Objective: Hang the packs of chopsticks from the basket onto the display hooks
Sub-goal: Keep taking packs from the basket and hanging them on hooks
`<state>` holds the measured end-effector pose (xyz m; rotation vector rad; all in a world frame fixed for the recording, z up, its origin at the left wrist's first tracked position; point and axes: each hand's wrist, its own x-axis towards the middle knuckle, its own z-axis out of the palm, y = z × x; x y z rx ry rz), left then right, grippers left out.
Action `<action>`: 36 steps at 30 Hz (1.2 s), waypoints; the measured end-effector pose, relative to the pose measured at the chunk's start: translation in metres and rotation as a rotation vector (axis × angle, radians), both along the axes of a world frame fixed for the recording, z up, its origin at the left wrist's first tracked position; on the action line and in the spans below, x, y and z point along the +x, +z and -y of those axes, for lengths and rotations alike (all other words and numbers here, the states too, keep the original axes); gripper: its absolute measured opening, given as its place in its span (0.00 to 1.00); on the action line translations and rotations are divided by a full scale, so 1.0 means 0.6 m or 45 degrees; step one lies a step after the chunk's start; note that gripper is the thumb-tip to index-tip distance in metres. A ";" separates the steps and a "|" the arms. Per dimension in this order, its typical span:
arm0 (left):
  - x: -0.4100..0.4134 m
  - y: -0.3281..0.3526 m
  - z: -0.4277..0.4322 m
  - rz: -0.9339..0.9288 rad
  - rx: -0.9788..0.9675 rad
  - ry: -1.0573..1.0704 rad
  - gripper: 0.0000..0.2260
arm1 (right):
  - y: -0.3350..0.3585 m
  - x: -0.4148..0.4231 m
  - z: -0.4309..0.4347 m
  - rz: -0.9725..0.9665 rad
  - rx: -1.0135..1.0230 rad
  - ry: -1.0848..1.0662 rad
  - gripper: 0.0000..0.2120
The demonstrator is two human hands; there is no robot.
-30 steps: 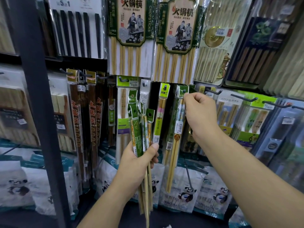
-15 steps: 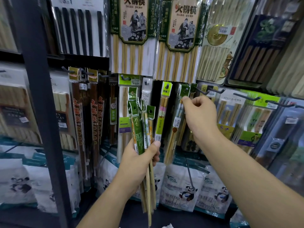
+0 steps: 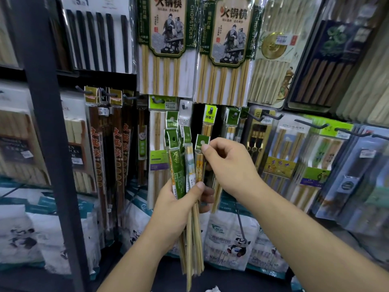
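Observation:
My left hand (image 3: pixel 179 205) grips a bunch of several slim chopstick packs (image 3: pixel 179 165) with green header cards, held upright in front of the display. My right hand (image 3: pixel 229 165) pinches the green header of the rightmost pack (image 3: pixel 202 143) in that bunch, thumb and forefinger at its hang hole. Just behind and above, a slim green-topped pack (image 3: pixel 231 119) hangs on a black display hook (image 3: pixel 233 115), and a yellow-green pack (image 3: pixel 210 116) hangs to its left. The basket is out of view.
Large hotpot chopstick packs (image 3: pixel 168 45) hang in the row above. Dark red packs (image 3: pixel 117 144) hang at left, behind a dark metal upright (image 3: pixel 48 123). More hooks with wider packs (image 3: pixel 311 125) jut out at right. Panda-printed bags (image 3: pixel 231 239) fill the shelf below.
My right hand has let go of the pack now hanging on the hook and come down left to the bunch, where it pinches the rightmost pack's header. The left hand stays about the same.

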<state>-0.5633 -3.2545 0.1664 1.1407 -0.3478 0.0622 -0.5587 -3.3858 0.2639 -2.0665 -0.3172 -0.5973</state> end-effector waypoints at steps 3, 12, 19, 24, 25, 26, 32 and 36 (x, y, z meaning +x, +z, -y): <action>0.001 0.001 0.001 -0.080 -0.121 -0.023 0.08 | -0.004 0.002 0.004 0.035 0.010 -0.050 0.15; 0.015 -0.005 -0.009 -0.129 -0.121 0.076 0.11 | 0.043 0.017 0.041 0.148 0.206 -0.249 0.15; 0.008 -0.004 -0.011 -0.137 -0.032 0.131 0.08 | 0.063 0.038 0.047 0.064 0.240 -0.283 0.18; 0.002 0.002 -0.010 -0.045 0.150 0.098 0.12 | 0.064 0.038 0.047 0.034 0.262 -0.291 0.17; 0.000 0.003 -0.011 -0.049 0.152 0.080 0.11 | 0.065 0.037 0.047 0.037 0.271 -0.288 0.17; 0.000 0.002 -0.011 -0.052 0.150 0.063 0.12 | 0.066 0.037 0.047 0.039 0.279 -0.285 0.17; -0.003 0.004 -0.011 -0.084 0.086 0.002 0.22 | 0.069 0.041 0.046 0.026 0.271 -0.285 0.16; -0.007 0.005 -0.012 -0.094 0.082 0.004 0.23 | 0.063 0.047 0.051 0.022 0.181 -0.336 0.18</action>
